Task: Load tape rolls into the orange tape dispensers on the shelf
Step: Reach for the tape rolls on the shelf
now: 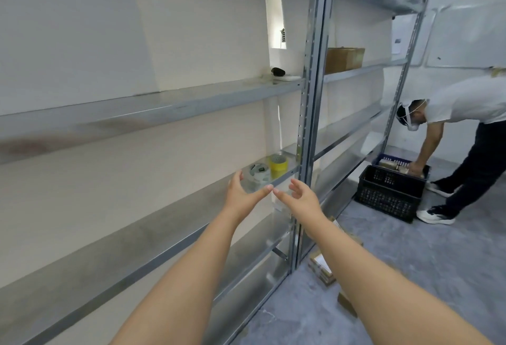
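Observation:
A stack of clear tape rolls (258,176) and a yellow tape roll (278,165) stand at the right end of the metal shelf (287,173). My left hand (242,194) is stretched out just in front of the clear rolls. Its thumb and fingers are spread in a loose curve around them, and I cannot tell whether they touch. My right hand (299,196) hovers beside it to the right, below the shelf edge, with its fingers relaxed and nothing in them. The fingertips of both hands nearly meet. No orange dispenser is in view.
Grey metal uprights (308,125) divide the shelving just right of my hands. A cardboard box (344,58) sits on a higher shelf. A person (465,131) bends over a black crate (388,194) on the floor at right. Small boxes (320,269) lie on the floor by the rack.

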Demonstrator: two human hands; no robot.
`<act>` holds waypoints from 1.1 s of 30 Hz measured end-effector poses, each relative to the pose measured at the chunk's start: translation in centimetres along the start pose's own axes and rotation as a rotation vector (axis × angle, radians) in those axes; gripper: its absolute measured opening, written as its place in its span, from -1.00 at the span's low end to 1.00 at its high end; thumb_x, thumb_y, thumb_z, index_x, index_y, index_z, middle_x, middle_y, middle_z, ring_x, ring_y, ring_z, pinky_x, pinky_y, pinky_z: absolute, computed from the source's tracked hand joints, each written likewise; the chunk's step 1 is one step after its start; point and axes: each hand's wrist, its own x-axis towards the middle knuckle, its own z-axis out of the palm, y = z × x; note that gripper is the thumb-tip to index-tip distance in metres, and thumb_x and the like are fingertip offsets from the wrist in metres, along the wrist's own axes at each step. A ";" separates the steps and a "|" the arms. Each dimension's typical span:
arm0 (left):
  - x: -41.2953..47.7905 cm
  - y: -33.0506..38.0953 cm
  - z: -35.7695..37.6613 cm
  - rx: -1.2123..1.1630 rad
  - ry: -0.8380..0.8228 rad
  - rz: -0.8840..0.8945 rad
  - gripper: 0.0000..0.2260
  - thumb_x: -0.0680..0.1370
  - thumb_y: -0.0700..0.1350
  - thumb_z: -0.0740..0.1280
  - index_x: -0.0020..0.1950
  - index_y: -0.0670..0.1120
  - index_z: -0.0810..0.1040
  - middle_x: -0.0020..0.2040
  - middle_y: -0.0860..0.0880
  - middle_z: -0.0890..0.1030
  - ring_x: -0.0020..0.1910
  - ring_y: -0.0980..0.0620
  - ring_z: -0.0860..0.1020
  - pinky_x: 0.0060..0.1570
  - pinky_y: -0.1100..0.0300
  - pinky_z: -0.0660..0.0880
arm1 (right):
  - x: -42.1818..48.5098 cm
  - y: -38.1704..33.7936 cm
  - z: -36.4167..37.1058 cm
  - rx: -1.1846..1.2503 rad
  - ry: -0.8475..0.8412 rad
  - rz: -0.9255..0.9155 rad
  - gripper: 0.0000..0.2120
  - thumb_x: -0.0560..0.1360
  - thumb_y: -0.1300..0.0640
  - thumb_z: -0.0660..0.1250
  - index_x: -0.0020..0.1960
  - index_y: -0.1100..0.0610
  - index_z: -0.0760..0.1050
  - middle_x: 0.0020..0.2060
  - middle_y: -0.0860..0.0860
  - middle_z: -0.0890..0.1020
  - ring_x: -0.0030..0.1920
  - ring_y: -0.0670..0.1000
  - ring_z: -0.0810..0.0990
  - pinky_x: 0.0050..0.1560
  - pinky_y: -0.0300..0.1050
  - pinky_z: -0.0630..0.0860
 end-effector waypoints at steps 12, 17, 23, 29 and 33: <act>11.6 -1.4 9.2 0.038 0.179 -0.146 -0.10 0.33 0.07 0.52 0.50 -0.09 0.09 0.49 -0.06 0.24 0.46 -0.03 0.22 0.36 0.08 0.24 | 18.2 5.1 -6.2 -0.105 -0.276 0.017 -0.18 0.36 -0.12 0.44 0.48 0.07 0.13 0.45 0.05 0.31 0.43 0.07 0.29 0.33 -0.02 0.29; 13.1 -1.8 10.7 0.048 0.275 -0.225 -0.12 0.34 0.05 0.51 0.50 -0.08 0.09 0.49 -0.05 0.24 0.46 -0.03 0.22 0.36 0.09 0.23 | 24.2 5.7 -7.5 -0.203 -0.434 -0.011 -0.15 0.34 -0.14 0.45 0.48 0.03 0.12 0.46 0.04 0.29 0.44 0.08 0.27 0.34 0.00 0.29; 15.9 -3.2 11.1 0.065 0.349 -0.299 -0.12 0.35 0.05 0.51 0.51 -0.09 0.08 0.49 -0.05 0.25 0.46 -0.03 0.23 0.33 0.13 0.23 | 28.7 6.9 -6.5 -0.211 -0.562 -0.025 -0.12 0.34 -0.10 0.46 0.50 0.08 0.08 0.48 0.07 0.25 0.45 0.08 0.26 0.41 0.08 0.30; 20.7 -6.3 11.3 0.103 0.348 -0.366 -0.09 0.32 0.10 0.51 0.50 -0.07 0.08 0.48 -0.04 0.27 0.44 -0.03 0.26 0.33 0.12 0.25 | 33.2 8.7 -4.5 -0.241 -0.613 0.000 -0.12 0.36 -0.05 0.46 0.50 0.14 0.06 0.48 0.09 0.23 0.45 0.09 0.25 0.39 0.00 0.26; 23.6 -8.7 11.2 0.107 0.312 -0.405 -0.09 0.31 0.10 0.52 0.50 -0.08 0.09 0.47 -0.05 0.28 0.43 -0.03 0.27 0.22 0.19 0.25 | 36.0 9.9 -2.7 -0.256 -0.627 0.039 -0.13 0.38 -0.02 0.46 0.50 0.15 0.04 0.49 0.10 0.22 0.46 0.09 0.23 0.37 -0.02 0.27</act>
